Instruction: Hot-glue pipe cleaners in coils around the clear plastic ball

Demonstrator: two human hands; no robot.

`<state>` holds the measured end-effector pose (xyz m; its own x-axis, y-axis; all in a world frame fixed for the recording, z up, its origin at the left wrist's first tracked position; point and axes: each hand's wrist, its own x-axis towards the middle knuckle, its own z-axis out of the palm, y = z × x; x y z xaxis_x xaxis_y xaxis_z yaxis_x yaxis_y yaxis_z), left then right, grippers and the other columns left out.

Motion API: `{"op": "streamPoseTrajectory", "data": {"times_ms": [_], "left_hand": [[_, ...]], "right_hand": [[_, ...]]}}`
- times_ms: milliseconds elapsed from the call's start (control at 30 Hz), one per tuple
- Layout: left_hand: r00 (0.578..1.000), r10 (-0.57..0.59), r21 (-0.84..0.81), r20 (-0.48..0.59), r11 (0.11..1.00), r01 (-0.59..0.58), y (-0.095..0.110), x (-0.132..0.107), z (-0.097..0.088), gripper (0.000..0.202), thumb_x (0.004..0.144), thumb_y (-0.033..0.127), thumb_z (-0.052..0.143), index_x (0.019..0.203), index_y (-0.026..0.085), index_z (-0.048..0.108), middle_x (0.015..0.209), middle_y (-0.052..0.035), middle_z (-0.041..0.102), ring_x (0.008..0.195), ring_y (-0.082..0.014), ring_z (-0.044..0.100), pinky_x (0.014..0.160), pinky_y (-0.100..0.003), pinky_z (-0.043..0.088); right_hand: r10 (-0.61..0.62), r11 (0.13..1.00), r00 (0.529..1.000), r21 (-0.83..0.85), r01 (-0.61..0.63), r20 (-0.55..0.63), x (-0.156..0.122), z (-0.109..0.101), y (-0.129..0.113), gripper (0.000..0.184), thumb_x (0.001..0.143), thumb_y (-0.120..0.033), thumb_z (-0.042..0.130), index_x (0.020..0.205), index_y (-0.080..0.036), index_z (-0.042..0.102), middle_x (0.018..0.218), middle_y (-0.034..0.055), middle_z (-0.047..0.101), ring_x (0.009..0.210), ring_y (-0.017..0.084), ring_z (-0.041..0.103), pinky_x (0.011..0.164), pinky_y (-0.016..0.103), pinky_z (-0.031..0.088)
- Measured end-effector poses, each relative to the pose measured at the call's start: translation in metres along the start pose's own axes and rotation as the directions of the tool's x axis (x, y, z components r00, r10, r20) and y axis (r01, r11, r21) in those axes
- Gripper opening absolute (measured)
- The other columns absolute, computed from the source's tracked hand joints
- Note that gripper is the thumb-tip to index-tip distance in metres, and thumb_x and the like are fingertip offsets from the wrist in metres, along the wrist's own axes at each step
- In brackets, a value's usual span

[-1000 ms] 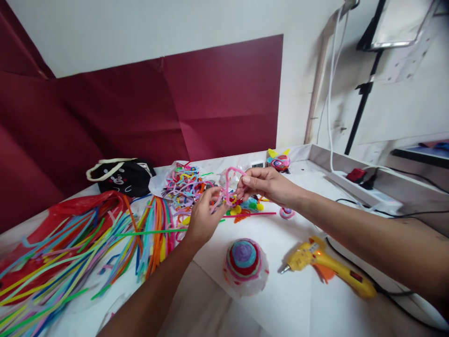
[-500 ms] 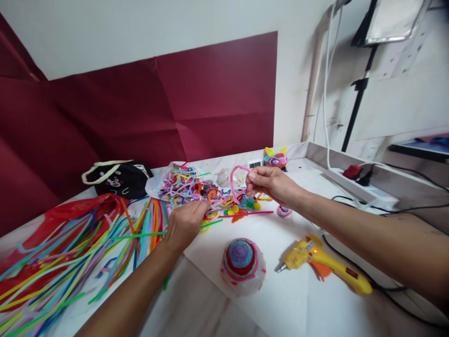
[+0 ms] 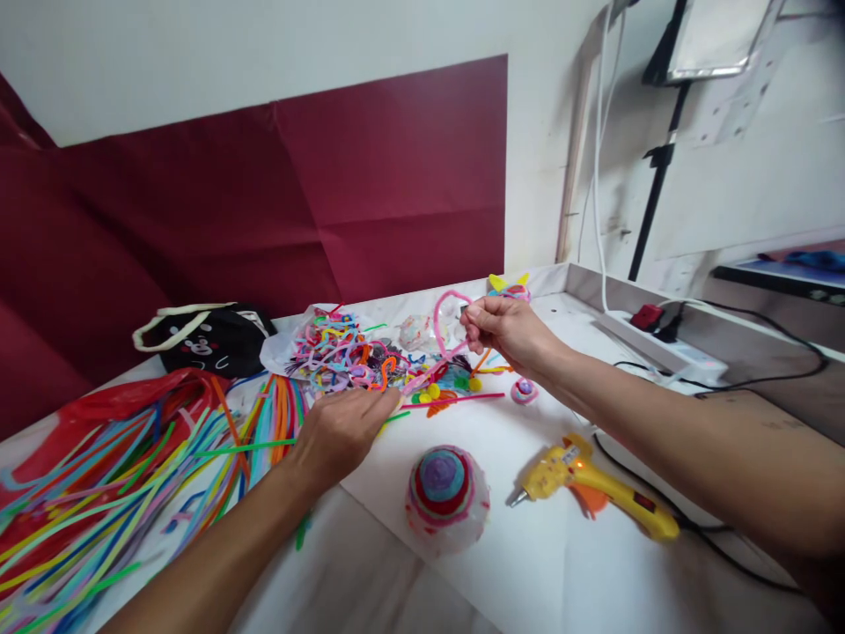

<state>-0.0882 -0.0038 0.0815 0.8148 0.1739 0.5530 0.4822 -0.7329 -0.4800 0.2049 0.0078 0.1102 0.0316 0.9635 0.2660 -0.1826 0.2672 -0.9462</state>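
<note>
Describing the right hand (image 3: 505,328) first: what is its state?

Thumb and fingers are pinched together on a pink pipe cleaner (image 3: 437,319). The stem forms an upright arch to the left of the grip, above the middle of the work surface.

Specify the left hand (image 3: 343,427).

Palm down, fingers close together and extended toward the right. A pink length runs down toward its fingertips; whether they grip it, I cannot tell, as the back of the hand covers them.

Which item stands nearest the viewer?

A translucent dome (image 3: 444,480), upright on a white sheet (image 3: 528,563). Concentric bands of purple, blue, red and pink cover its top.

State the position of the glue gun (image 3: 607,484).

On its side, right of the dome and apart from it, nozzle directed left. An orange light shows on the body. A small coiled disc (image 3: 525,391) lies beyond it.

And the remaining stock?

A heap of coloured pieces (image 3: 340,348) lies beyond the left hand. Loose pipe cleaners (image 3: 158,480) spread at far left, partly across a red bag (image 3: 125,401). A black bag (image 3: 211,348) stands behind them.
</note>
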Motion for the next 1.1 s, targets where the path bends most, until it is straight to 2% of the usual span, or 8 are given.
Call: {"op": "streamPoseTrajectory", "data": {"times_ms": [67,167,333,467,567,667,867,1100], "left_hand": [[0.999,-0.022,-0.024,0.024,0.999,0.022,0.000,-0.014,-0.003,0.027,0.096,0.015,0.041,0.109,0.020,0.065,0.075,-0.0031,0.074,0.066,-0.0165,0.069,0.061,-0.024,0.051],[0.991,-0.111,-0.069,0.070,0.991,0.116,-0.011,-0.037,-0.006,0.031,0.093,0.012,0.040,0.104,0.021,0.068,0.082,-0.0033,0.077,0.066,-0.0149,0.070,0.058,-0.021,0.051],[0.890,-0.425,-0.081,0.166,0.894,0.441,-0.043,-0.025,-0.003,0.033,0.088,0.018,0.046,0.110,0.017,0.070,0.095,-0.0141,0.077,0.079,-0.0302,0.072,0.066,-0.038,0.053],[0.789,-0.597,-0.229,0.145,0.756,0.613,-0.033,0.017,0.000,0.038,0.090,0.031,0.049,0.117,0.014,0.069,0.126,-0.0188,0.067,0.118,-0.0376,0.060,0.101,-0.053,0.042],[0.725,-0.649,-0.434,0.231,0.598,0.673,-0.002,0.042,0.003,0.043,0.096,0.044,0.044,0.121,0.017,0.067,0.104,-0.0102,0.075,0.091,-0.0246,0.071,0.079,-0.035,0.055],[0.676,-0.655,-0.576,0.339,0.423,0.699,0.025,0.058,0.010,0.050,0.091,0.053,0.051,0.120,0.016,0.066,0.076,-0.0037,0.073,0.055,-0.0167,0.063,0.051,-0.026,0.048],[0.635,-0.670,-0.713,0.384,0.222,0.665,0.037,0.074,0.022,0.023,0.078,0.039,0.066,0.075,0.016,0.069,0.082,-0.0032,0.064,0.067,-0.0139,0.056,0.059,-0.025,0.043],[0.661,-0.556,-0.798,0.505,-0.008,0.603,0.033,0.069,0.015,0.022,0.089,0.043,0.050,0.084,0.021,0.048,0.061,0.0037,0.055,0.052,-0.0116,0.046,0.052,-0.024,0.039]], "right_hand": [[-0.008,1.000,0.996,-0.011,0.007,-0.090,0.011,-0.017,-0.010,0.032,0.094,-0.035,0.061,0.122,-0.017,0.060,0.120,0.0078,0.065,0.098,0.020,0.066,0.082,0.041,0.058],[-0.054,0.999,0.976,-0.014,0.052,-0.211,0.023,-0.046,-0.028,0.033,0.095,-0.036,0.060,0.123,-0.019,0.059,0.124,0.0084,0.063,0.101,0.021,0.065,0.085,0.042,0.057],[-0.019,0.999,0.998,-0.027,0.017,-0.063,0.010,-0.041,-0.025,0.020,0.087,-0.030,0.071,0.075,-0.015,0.066,0.056,-0.0025,0.059,0.047,0.008,0.053,0.046,0.021,0.045],[0.047,0.998,0.994,-0.041,-0.044,0.098,-0.013,-0.013,-0.010,0.032,0.071,-0.042,0.084,0.069,-0.016,0.067,0.052,-0.0019,0.061,0.046,0.009,0.057,0.044,0.021,0.046],[0.069,0.996,0.983,-0.061,-0.059,0.173,-0.025,-0.003,-0.005,0.039,0.066,-0.052,0.084,0.072,-0.016,0.068,0.054,-0.0021,0.063,0.047,0.010,0.059,0.046,0.022,0.048],[0.068,0.995,0.973,-0.092,-0.048,0.220,-0.032,0.001,-0.006,0.041,0.068,-0.056,0.081,0.072,-0.017,0.067,0.056,-0.0024,0.065,0.049,0.009,0.059,0.050,0.023,0.049],[0.046,0.985,0.951,-0.174,0.008,0.306,-0.046,0.002,-0.015,0.043,0.071,-0.058,0.078,0.070,-0.016,0.068,0.062,-0.0005,0.067,0.056,0.011,0.061,0.060,0.027,0.051],[0.003,0.975,0.948,-0.212,0.068,0.318,-0.049,-0.023,-0.027,0.032,0.073,-0.049,0.080,0.071,-0.018,0.072,0.058,-0.0018,0.064,0.058,0.011,0.055,0.059,0.026,0.043]]}}
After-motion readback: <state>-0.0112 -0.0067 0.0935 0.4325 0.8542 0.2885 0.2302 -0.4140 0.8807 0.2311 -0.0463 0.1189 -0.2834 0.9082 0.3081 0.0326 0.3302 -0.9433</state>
